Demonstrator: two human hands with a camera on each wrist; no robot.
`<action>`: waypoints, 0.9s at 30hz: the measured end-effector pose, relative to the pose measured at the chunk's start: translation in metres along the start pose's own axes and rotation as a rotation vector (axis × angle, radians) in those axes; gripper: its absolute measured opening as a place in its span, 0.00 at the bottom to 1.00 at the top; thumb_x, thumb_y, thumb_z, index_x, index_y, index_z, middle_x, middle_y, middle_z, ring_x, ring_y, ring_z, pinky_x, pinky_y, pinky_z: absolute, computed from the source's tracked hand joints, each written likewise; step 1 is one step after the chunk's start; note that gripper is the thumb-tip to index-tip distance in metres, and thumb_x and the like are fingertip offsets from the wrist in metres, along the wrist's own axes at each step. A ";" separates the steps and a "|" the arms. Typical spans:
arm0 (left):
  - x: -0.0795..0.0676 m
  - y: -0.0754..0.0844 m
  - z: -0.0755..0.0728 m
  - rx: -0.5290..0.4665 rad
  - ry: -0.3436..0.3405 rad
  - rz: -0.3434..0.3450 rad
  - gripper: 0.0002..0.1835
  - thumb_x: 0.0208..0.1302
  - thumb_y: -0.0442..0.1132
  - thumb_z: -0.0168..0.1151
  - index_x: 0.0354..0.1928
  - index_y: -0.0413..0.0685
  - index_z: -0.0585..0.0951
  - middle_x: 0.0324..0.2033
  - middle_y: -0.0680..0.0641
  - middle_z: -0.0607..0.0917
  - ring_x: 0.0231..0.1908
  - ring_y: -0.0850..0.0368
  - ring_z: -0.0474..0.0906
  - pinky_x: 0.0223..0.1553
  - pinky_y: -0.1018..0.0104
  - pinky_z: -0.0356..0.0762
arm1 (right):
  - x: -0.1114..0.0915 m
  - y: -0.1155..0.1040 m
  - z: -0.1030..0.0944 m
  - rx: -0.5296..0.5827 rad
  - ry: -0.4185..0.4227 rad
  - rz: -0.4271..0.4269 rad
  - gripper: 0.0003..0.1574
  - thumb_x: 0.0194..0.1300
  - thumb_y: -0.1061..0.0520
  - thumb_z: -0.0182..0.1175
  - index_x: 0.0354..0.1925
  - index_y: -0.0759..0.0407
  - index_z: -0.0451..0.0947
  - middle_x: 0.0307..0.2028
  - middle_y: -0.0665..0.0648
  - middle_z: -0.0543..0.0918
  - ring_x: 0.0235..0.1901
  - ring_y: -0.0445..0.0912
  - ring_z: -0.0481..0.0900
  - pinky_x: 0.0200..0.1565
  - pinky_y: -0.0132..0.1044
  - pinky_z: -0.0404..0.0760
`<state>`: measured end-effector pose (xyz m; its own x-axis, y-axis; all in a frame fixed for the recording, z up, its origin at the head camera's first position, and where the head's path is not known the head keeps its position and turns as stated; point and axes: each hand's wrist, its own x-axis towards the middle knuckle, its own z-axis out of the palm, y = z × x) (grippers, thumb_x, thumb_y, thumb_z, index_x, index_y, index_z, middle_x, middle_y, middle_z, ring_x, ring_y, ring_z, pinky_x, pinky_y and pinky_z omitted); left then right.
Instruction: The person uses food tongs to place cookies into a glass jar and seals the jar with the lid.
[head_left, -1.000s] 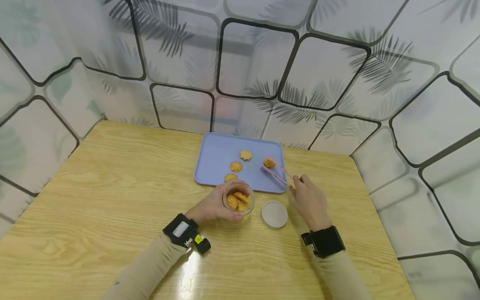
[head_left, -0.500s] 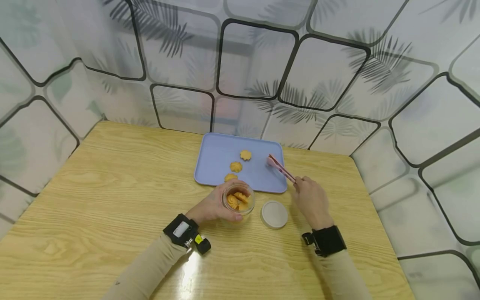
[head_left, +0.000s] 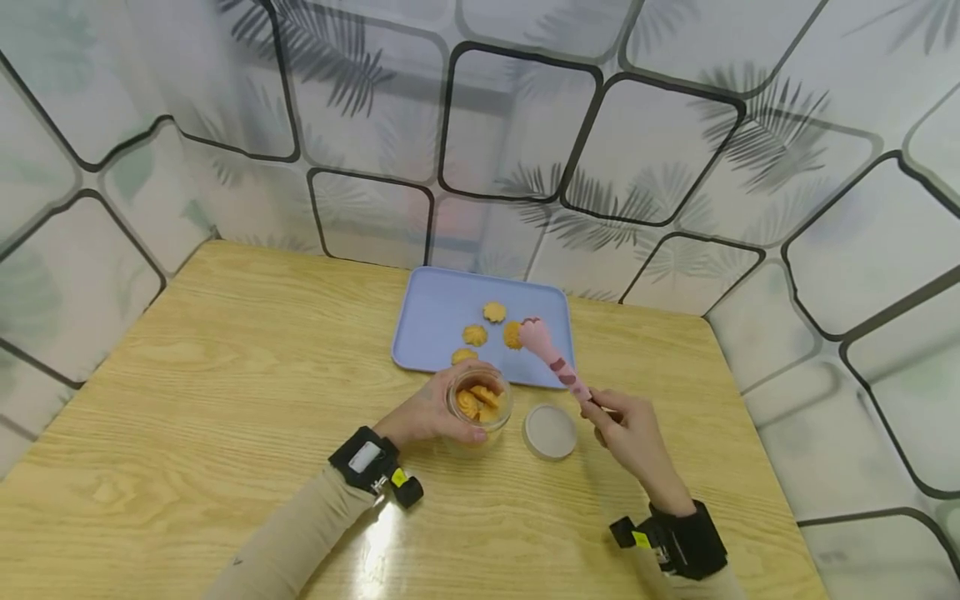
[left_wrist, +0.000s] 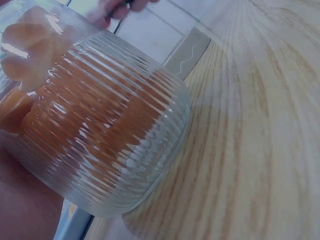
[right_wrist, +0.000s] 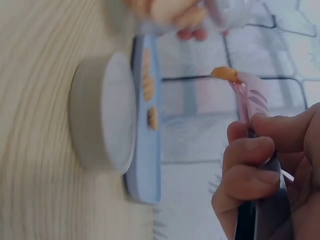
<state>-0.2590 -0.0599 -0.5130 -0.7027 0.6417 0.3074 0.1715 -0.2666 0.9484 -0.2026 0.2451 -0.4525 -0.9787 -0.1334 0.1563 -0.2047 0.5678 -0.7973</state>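
My left hand grips a ribbed glass jar with several piped cookies inside; its mouth faces up in the head view. In my right hand is a pair of pink tongs with paw-shaped tips and darker patches. A golden cookie is pinched at the tong tips, raised off the blue tray as the right wrist view shows. Three more cookies lie on the tray, one of them a flower-shaped cookie, another a ridged cookie.
A round whitish lid lies on the wooden table between the jar and my right hand. Behind the tray hangs a patterned curtain, which also closes off both sides.
The tongs, spread around the cookie a second ago, have closed on it. My right hand has turned and drawn back, moving the cookie leftward off the tray. The left hand stays put.
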 end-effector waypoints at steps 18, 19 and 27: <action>0.001 0.000 -0.004 0.007 -0.006 -0.001 0.43 0.49 0.35 0.81 0.68 0.38 0.70 0.61 0.47 0.81 0.62 0.55 0.75 0.67 0.64 0.70 | -0.034 -0.027 -0.019 0.132 -0.324 -0.167 0.09 0.72 0.67 0.58 0.44 0.62 0.86 0.19 0.53 0.69 0.14 0.40 0.63 0.15 0.31 0.66; 0.001 0.000 -0.004 0.006 -0.006 0.003 0.43 0.48 0.35 0.81 0.68 0.38 0.70 0.61 0.48 0.81 0.62 0.56 0.75 0.67 0.64 0.70 | -0.034 -0.027 -0.019 0.119 -0.324 -0.165 0.09 0.72 0.67 0.58 0.44 0.62 0.86 0.19 0.52 0.70 0.14 0.39 0.64 0.15 0.31 0.66; 0.001 -0.003 -0.002 0.016 -0.007 0.011 0.44 0.49 0.35 0.81 0.68 0.38 0.70 0.59 0.51 0.81 0.61 0.57 0.75 0.66 0.66 0.70 | -0.035 -0.030 -0.021 0.024 -0.303 -0.160 0.11 0.71 0.66 0.61 0.49 0.63 0.87 0.21 0.48 0.72 0.16 0.34 0.63 0.16 0.30 0.66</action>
<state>-0.2620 -0.0601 -0.5160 -0.6957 0.6438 0.3186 0.1904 -0.2624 0.9460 -0.1622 0.2499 -0.4214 -0.8836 -0.4567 0.1033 -0.3514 0.5010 -0.7909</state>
